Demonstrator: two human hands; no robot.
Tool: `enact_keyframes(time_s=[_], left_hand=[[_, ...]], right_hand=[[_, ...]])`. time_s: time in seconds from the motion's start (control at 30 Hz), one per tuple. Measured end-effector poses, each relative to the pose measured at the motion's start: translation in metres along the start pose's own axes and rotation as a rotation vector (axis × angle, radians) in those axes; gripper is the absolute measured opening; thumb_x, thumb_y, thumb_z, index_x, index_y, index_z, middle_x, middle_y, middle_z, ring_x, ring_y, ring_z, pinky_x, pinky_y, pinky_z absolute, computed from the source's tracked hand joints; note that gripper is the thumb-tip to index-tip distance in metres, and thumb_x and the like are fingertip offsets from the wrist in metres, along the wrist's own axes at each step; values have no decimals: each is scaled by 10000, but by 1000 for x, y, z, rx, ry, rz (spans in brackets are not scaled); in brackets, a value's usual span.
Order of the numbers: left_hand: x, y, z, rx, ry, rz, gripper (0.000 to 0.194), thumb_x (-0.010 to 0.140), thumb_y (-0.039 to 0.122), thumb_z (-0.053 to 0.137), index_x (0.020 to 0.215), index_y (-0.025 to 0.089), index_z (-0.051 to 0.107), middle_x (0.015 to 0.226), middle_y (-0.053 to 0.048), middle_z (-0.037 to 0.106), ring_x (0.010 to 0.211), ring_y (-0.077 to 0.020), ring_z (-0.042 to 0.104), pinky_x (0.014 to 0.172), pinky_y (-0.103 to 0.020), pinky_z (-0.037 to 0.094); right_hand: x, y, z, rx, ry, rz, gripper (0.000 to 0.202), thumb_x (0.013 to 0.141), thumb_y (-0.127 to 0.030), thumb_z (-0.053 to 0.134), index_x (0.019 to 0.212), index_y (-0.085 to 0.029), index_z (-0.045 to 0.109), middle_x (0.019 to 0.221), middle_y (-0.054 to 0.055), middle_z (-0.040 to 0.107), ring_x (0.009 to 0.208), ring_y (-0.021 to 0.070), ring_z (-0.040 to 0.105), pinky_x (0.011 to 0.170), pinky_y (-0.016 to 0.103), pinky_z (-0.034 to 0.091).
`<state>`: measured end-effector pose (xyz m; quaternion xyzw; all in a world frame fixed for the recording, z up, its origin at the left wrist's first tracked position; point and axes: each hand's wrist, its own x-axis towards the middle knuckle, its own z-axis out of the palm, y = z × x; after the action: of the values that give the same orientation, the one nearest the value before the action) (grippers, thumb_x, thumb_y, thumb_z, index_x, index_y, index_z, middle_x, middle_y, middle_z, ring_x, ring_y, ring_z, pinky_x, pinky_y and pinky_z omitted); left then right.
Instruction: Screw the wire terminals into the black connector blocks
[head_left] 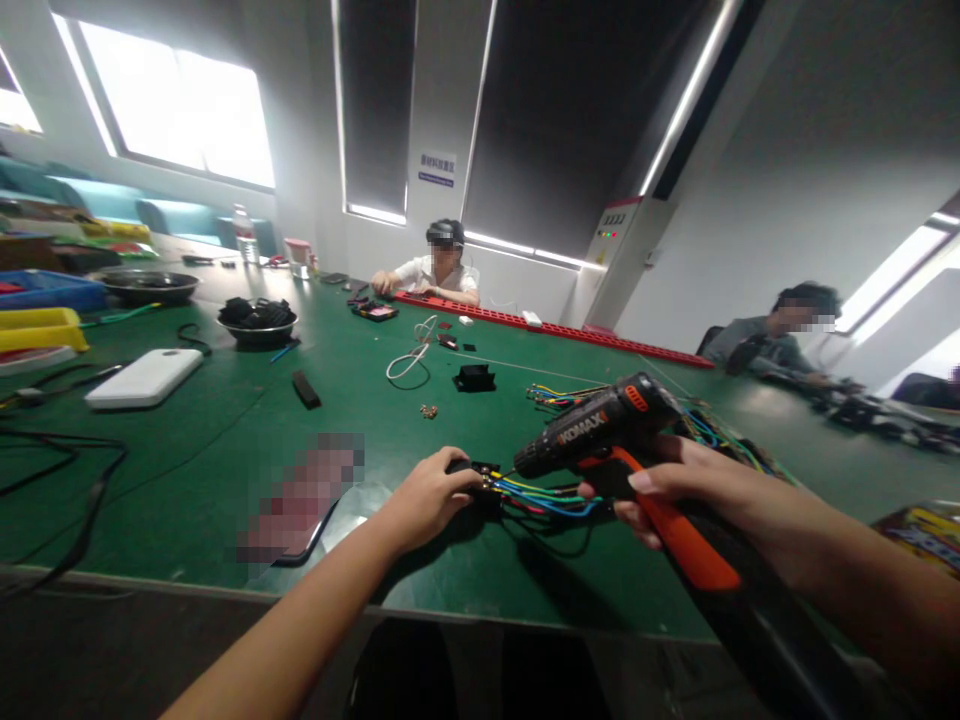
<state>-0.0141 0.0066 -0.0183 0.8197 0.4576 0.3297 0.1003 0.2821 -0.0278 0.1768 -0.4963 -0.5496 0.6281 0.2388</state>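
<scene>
My right hand (645, 490) is wrapped round the grip of a black and orange cordless drill (592, 425). The drill's bit points left and reaches the near side of a small black terminal block (487, 490); whether it touches a screw I cannot tell. With closed fingers my left hand (435, 495) grips the block at its left end. Blue, yellow, green and red wires (551, 497) run out of the block to the right, passing under the drill. Just beyond the hands lie a small pile of brass-coloured screws (428, 411) and a black plastic housing (474, 377).
A phone (307, 505) lies left of my left arm. Further left are a white power bank (146, 378), a bowl of black parts (257, 320) and black cables (82, 500). More wire bundles (720, 435) lie right. Two people sit beyond a red slotted rail (555, 328).
</scene>
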Motion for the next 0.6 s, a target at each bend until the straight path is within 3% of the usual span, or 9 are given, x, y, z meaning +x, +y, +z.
enact_keyframes(time_s=[0.2, 0.6], left_hand=[[0, 1, 0, -16, 13, 9, 248, 903, 167, 580, 1108, 269, 677, 1240, -78, 511, 1083, -227, 559, 985, -384, 460], [0, 2, 0, -23, 18, 0, 265, 904, 172, 580, 1124, 277, 684, 1243, -82, 509, 1083, -228, 553, 987, -383, 457]], right_hand=[[0, 0, 1, 30, 9, 28, 629, 699, -348, 817, 1216, -186, 499, 823, 51, 687, 688, 185, 635, 611, 298, 509], [-1, 0, -2, -5, -42, 10, 549, 739, -367, 792, 1180, -184, 521, 846, 60, 695, 683, 172, 621, 625, 286, 496]])
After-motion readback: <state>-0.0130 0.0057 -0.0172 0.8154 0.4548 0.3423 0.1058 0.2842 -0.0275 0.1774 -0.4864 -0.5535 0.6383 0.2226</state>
